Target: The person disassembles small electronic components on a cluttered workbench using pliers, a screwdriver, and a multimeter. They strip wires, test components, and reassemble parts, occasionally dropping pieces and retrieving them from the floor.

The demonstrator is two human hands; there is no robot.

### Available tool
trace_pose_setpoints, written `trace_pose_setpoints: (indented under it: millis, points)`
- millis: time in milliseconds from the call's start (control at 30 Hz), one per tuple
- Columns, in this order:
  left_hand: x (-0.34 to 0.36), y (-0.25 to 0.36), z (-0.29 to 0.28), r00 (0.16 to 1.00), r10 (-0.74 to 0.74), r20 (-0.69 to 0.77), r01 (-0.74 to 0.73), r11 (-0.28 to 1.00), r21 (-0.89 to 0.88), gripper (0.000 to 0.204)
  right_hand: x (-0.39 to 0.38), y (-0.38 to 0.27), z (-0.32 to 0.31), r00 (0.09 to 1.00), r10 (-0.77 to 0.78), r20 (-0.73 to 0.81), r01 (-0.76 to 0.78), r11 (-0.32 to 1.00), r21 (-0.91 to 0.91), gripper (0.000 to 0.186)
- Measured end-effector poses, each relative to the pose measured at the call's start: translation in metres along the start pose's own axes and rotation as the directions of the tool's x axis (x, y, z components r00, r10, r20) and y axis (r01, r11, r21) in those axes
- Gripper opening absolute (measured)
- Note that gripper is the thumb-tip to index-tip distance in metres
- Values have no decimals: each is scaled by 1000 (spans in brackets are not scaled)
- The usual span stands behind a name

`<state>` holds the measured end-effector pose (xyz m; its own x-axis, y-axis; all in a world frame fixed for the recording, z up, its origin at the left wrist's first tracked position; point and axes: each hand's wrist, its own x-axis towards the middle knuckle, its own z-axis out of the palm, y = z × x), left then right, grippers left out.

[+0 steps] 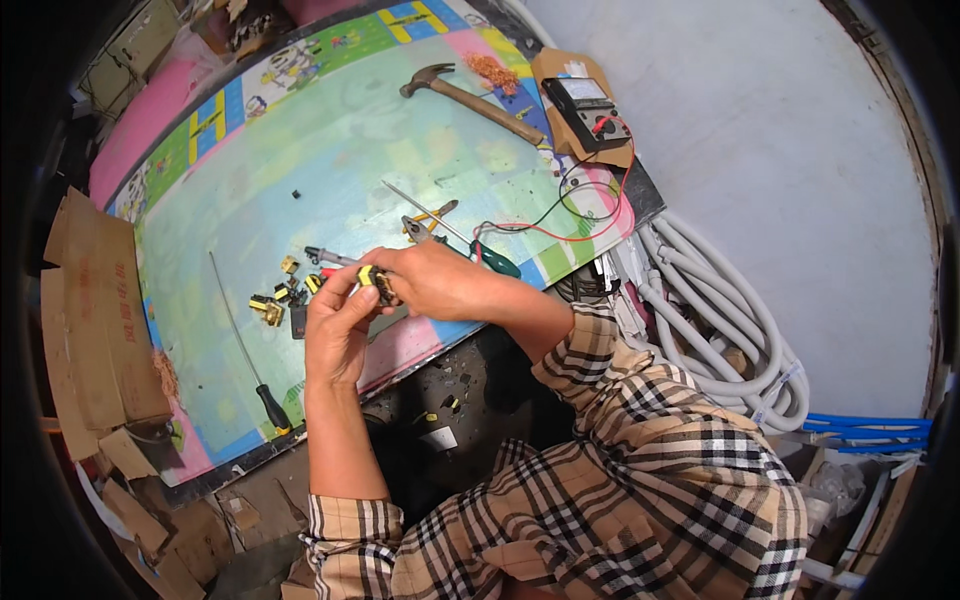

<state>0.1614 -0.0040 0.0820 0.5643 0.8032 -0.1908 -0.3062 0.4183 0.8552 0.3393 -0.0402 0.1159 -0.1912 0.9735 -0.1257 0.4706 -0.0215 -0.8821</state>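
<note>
Close to the table's near edge, both hands meet around a small yellow-and-black transformer (374, 280). My left hand (338, 325) pinches it from the left and below with thumb and fingers. My right hand (435, 282) closes on it from the right, its fingertips partly hidden. Just beyond the fingers lies a grey rod-like tool with a dark end (328, 257). Several more small yellow-and-black transformer parts (267, 308) are scattered left of my left hand. Beyond my right hand lie a green-handled screwdriver (492, 260) and yellow-handled pliers (425, 224).
A long screwdriver with a black handle (271, 408) lies at left, beside a cardboard box (105, 320). Farther back are a hammer (470, 103), a copper wire tangle (490, 72) and an analog multimeter (588, 112) with red and black leads. Grey conduit (720, 330) coils at right.
</note>
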Motion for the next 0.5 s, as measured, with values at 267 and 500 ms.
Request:
trace_pose_setpoints:
  millis: [267, 500]
  points:
    - [5, 14, -24, 983, 110, -149, -134, 978, -161, 28, -4, -2, -9, 861, -223, -457, 151, 970, -189, 21]
    - [-10, 30, -51, 966, 114, -233, -214, 858, -468, 20, 13, 1, 47, 992, -73, 101, 31, 929, 368, 47]
